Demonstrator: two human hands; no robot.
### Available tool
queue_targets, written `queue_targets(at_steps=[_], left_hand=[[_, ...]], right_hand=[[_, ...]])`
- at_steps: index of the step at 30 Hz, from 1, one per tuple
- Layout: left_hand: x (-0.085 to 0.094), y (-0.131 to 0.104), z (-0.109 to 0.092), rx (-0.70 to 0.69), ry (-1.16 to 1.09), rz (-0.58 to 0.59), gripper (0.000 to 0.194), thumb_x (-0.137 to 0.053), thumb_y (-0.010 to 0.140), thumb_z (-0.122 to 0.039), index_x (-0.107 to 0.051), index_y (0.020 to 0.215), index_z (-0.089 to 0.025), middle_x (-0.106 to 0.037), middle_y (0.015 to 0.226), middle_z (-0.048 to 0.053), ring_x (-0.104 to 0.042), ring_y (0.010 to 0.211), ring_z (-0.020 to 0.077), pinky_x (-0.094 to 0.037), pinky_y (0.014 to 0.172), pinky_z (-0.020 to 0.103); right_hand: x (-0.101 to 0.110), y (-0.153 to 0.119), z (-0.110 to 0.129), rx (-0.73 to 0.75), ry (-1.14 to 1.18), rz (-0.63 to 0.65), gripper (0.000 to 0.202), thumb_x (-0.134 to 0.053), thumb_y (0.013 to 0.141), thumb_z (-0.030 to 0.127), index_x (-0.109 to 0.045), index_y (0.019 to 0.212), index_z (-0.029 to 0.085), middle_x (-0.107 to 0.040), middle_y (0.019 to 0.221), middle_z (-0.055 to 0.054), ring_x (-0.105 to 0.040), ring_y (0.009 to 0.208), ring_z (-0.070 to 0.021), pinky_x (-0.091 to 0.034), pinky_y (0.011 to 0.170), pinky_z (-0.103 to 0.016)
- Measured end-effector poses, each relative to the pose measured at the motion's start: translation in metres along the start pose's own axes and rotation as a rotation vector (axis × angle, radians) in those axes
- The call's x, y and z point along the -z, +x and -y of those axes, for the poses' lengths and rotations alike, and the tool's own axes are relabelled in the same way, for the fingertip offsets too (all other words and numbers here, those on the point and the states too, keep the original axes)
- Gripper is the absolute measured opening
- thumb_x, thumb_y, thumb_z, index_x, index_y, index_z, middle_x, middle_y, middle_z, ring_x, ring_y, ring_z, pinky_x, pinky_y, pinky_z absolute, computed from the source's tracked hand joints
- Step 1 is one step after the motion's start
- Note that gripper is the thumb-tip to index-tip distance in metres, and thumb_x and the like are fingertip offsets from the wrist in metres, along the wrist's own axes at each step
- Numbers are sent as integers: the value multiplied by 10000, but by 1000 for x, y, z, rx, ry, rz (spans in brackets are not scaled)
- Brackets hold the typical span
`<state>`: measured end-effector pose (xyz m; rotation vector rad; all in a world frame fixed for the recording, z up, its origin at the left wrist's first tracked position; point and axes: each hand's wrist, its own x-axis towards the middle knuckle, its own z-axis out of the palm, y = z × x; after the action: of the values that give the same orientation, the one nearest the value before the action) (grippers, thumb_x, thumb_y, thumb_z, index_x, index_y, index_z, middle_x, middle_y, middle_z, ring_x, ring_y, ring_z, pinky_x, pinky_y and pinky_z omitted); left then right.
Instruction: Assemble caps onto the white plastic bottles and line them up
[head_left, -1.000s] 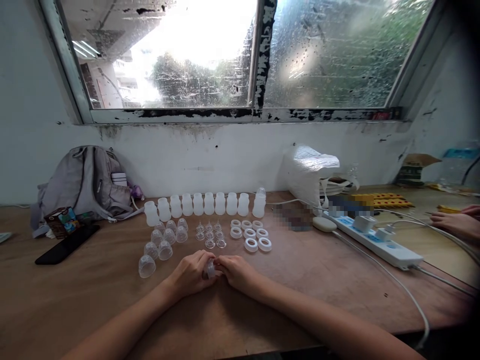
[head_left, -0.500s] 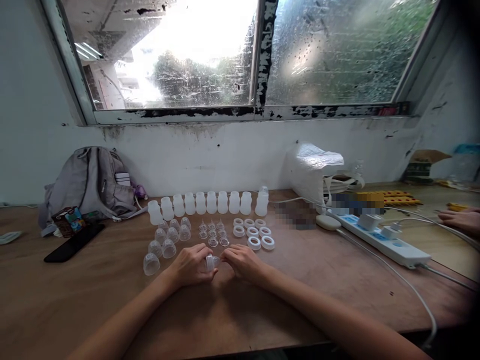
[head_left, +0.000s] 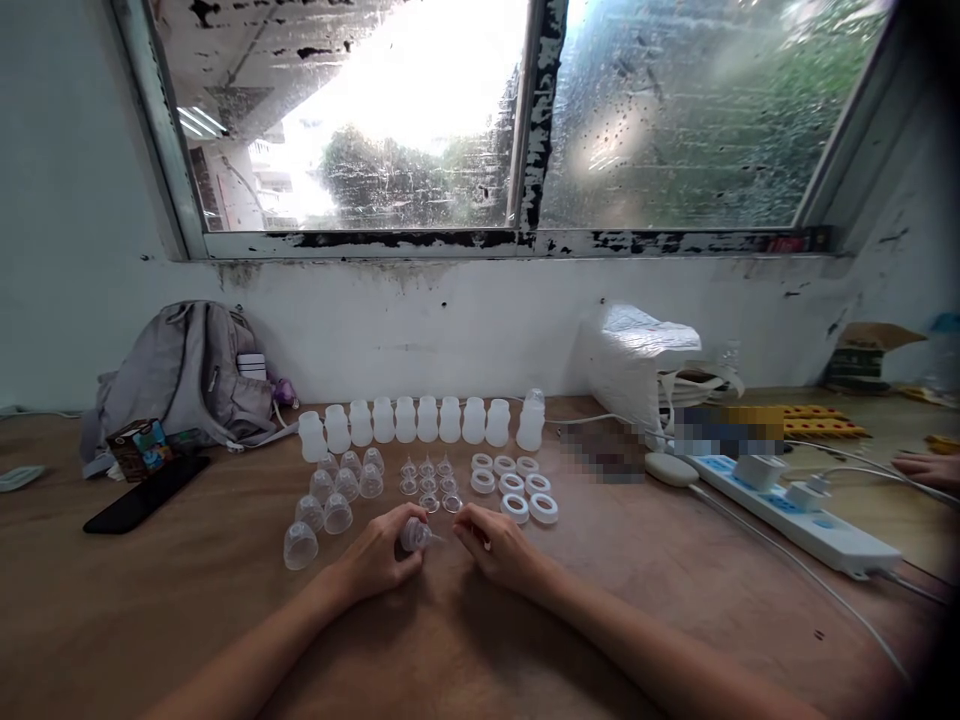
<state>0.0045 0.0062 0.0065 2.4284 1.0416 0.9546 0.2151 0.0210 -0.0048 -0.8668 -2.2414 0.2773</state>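
Observation:
My left hand (head_left: pixel 379 552) is closed around a clear baby bottle nipple (head_left: pixel 415 535), its tip pointing right; whether a collar surrounds it I cannot tell. My right hand (head_left: pixel 496 545) is just right of it, apart from the tip, with curled fingers. A small pale edge shows at those fingers, too small to name. Beyond my hands stand clear nipples (head_left: pixel 428 482) in short rows. White collar rings (head_left: pixel 514 508) lie to the right, clear dome caps (head_left: pixel 337 514) to the left. Behind them is a row of frosted bottles (head_left: pixel 427 419); the rightmost bottle (head_left: pixel 530 428) wears a cap.
A grey backpack (head_left: pixel 180 370), a small box (head_left: pixel 140 447) and a black phone (head_left: pixel 146 495) lie left. Rightward are a white puck-shaped device (head_left: pixel 670 469), a power strip (head_left: pixel 810 515) with cables, and a white bag (head_left: pixel 626 370). Another person's hand (head_left: pixel 926 470) is at the far right.
My right hand has let go of the nipple's tip and moved slightly away to the right. My left hand still holds the nipple, now tilted. The view has shifted slightly.

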Motion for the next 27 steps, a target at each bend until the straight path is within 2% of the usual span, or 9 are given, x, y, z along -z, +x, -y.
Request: queue_targets(at_steps=[3,6,13,16,19,22,23,25,27], left_hand=[[0,0,-1,-30,1,-8,245,-497,737,-166,-473,977,-206,-525,1127,53,-499,1034,177,-418,873,314],[0,-1,-4,-72,119,-50,248,-489,764,-188,-502,1010,-216,-467,1180,72,-447,1088,197,-396,905,350],[-4,-3,-11,-126,258,25,296,-465,774,-177,-457,1070,-177,-566,1009,66,-497,966,201,-362,911,394],[-4,-3,-11,-92,263,40,240,-472,774,-212,-476,1011,-175,-584,945,58,-520,911,198,-357,906,393],[-3,-3,-10,-62,272,50,165,-492,768,-263,-494,911,-181,-592,875,47,-527,862,199,-383,857,372],[-2,-3,-9,-56,280,38,143,-495,767,-284,-490,871,-186,-590,858,40,-530,834,194,-380,845,369],[-2,-3,-9,-55,282,33,142,-496,767,-291,-488,863,-187,-588,854,40,-529,830,194,-382,838,367],[-2,-4,-10,-47,283,30,148,-498,765,-308,-485,848,-187,-584,845,40,-526,830,197,-392,815,358],[-2,-5,-10,-40,282,28,163,-504,759,-323,-482,844,-186,-579,835,42,-523,831,200,-400,794,350]], right_hand=[[-1,1,0,-26,2,0,122,-391,841,216,-504,820,174,-554,680,-5,-474,556,-98,-360,531,-203],[-3,2,0,-39,-8,29,120,-390,840,204,-505,860,177,-565,724,-11,-489,585,-101,-373,556,-204],[-9,-2,-1,-45,-21,32,122,-400,827,186,-516,862,172,-572,751,-23,-502,602,-108,-395,569,-215],[1,9,-8,-85,8,-37,114,-423,808,182,-529,851,179,-573,753,-27,-510,603,-113,-413,570,-226],[27,38,-30,-267,70,-215,105,-454,776,190,-517,858,179,-565,742,-22,-526,590,-115,-441,551,-235],[56,74,-64,-657,187,-374,364,-488,733,199,-400,1086,181,-543,823,-30,-516,475,-84,-424,411,-206],[63,84,-75,-800,237,-394,441,-505,716,196,-355,1131,179,-536,858,-37,-518,459,-72,-418,395,-193],[68,97,-93,-904,261,-388,479,-472,737,199,-294,1171,103,-528,870,-68,-522,433,-51,-409,403,-179],[64,101,-107,-987,283,-372,515,-512,727,206,-279,1160,54,-545,817,-80,-513,399,-56,-404,382,-191]])
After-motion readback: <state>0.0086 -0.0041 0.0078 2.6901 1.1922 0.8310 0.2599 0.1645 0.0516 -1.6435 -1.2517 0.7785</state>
